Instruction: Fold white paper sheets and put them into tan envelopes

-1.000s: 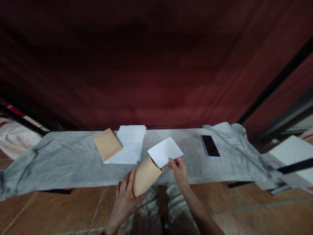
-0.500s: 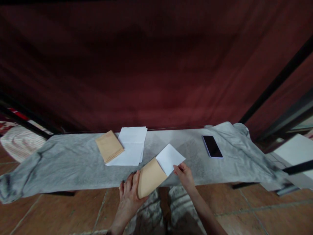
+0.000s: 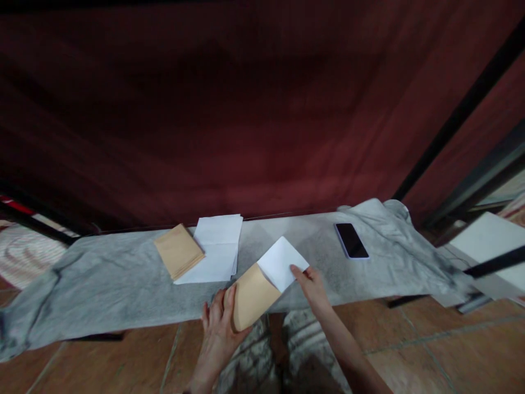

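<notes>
A brown paper envelope (image 3: 252,298) lies tilted across the front edge of the cloth-covered bench. My left hand (image 3: 221,320) grips its lower left end, fingers over the near side and thumb along the bottom. Out of the envelope's upper right opening sticks a folded white sheet of paper (image 3: 279,262), partly inside. My right hand (image 3: 311,282) pinches the right corner of that sheet, thumb on top. How far the paper reaches into the envelope is hidden.
Left of my hands, a stack of brown envelopes (image 3: 179,251) overlaps several white sheets (image 3: 219,246). A phone (image 3: 351,241) lies to the right on the grey cloth (image 3: 115,284). Behind the bench hangs a dark red curtain (image 3: 262,137). A white panel (image 3: 492,246) stands far right.
My right hand has shifted its hold, with the thumb now further over the sheet's corner. The paper still sticks out about as far. The whole view has tilted slightly.
</notes>
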Motion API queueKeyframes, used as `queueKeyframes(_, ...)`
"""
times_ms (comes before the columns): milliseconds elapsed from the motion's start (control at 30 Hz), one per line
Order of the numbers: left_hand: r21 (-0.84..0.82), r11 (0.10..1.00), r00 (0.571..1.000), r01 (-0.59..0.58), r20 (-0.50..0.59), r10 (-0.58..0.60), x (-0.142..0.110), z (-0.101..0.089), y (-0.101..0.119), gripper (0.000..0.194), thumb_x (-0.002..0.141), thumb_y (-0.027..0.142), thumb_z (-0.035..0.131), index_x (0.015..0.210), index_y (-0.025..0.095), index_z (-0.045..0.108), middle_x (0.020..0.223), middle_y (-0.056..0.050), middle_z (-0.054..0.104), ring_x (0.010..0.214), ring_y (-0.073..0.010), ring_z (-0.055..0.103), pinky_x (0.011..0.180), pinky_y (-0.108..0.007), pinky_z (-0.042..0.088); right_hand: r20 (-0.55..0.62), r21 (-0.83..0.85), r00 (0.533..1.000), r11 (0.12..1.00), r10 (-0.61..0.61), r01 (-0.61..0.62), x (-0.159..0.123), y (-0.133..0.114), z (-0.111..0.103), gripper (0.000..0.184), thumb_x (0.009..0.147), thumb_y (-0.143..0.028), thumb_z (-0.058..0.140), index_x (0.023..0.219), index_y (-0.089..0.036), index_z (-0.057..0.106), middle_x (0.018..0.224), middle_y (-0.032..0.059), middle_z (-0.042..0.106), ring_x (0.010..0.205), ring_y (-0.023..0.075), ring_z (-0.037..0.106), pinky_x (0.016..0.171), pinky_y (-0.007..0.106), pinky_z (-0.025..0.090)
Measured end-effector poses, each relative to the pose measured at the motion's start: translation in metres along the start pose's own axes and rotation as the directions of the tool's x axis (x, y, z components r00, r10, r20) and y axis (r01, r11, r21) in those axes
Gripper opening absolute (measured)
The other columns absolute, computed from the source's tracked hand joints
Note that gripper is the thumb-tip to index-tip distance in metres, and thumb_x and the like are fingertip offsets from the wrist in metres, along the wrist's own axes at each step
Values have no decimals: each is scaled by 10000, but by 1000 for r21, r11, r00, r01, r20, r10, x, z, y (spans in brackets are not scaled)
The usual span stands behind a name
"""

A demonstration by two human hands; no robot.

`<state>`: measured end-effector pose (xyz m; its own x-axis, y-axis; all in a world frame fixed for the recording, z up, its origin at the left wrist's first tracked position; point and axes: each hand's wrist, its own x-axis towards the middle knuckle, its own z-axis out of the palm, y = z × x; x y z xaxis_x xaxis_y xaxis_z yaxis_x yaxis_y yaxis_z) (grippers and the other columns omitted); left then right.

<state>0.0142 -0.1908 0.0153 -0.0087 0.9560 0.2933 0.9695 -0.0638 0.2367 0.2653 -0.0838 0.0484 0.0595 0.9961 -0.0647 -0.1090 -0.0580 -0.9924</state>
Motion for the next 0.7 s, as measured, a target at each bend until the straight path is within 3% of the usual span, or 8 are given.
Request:
queueKeyframes(133, -22, 999, 1000, -28, 6, 28, 0, 4, 4, 1068, 725, 269, 747, 1581, 245, 109, 1468, -184, 421, 1386, -375, 384, 1167, -628, 175, 152, -33, 988, 999, -31, 36, -8, 5, -1, 253, 748, -489, 709, 779, -238, 728, 798, 17, 700, 700, 181, 631, 619, 264, 501)
queueKeyframes(233, -44, 999, 1000, -21, 12, 21, 1, 9, 6, 1097, 709, 259, 750, 1581, 246, 84, 1472, -193, 409, 1382, -389, 390, 1147, -629, 226, 203, -83, 979, 996, -18, 35, -20, 13, 7, 246, 770, -457, 683, 801, -220, 741, 805, 11, 690, 704, 168, 604, 611, 245, 476)
queueKeyframes(367, -71, 997, 1000, -23, 9, 24, 0, 13, 4, 1098, 729, 275, 732, 1584, 257, 43, 1479, -192, 387, 1386, -395, 383, 1133, -619, 276, 190, -102, 981, 993, -35, 56, -27, 13, 13, 275, 821, -461, 634, 869, -214, 744, 835, 18, 692, 735, 173, 601, 654, 254, 477)
queueKeyframes(467, -75, 996, 998, -51, -36, 49, -1, 15, 1, 1088, 746, 301, 723, 1586, 235, 36, 1478, -207, 371, 1390, -405, 369, 1130, -621, 284, 172, -126, 980, 985, -97, 119, -27, 3, 12, 275, 873, -443, 583, 816, -218, 731, 874, 35, 699, 773, 176, 622, 686, 254, 484)
queueKeyframes(700, -64, 993, 990, -98, -104, 91, 3, 13, 6, 1038, 780, 331, 700, 1588, 218, 59, 1485, -214, 364, 1406, -404, 352, 1139, -631, 267, 280, -362, 940, 885, -196, 292, -33, -17, 8, 229, 900, -264, 557, 754, -243, 733, 964, 50, 722, 898, 188, 668, 811, 268, 480)
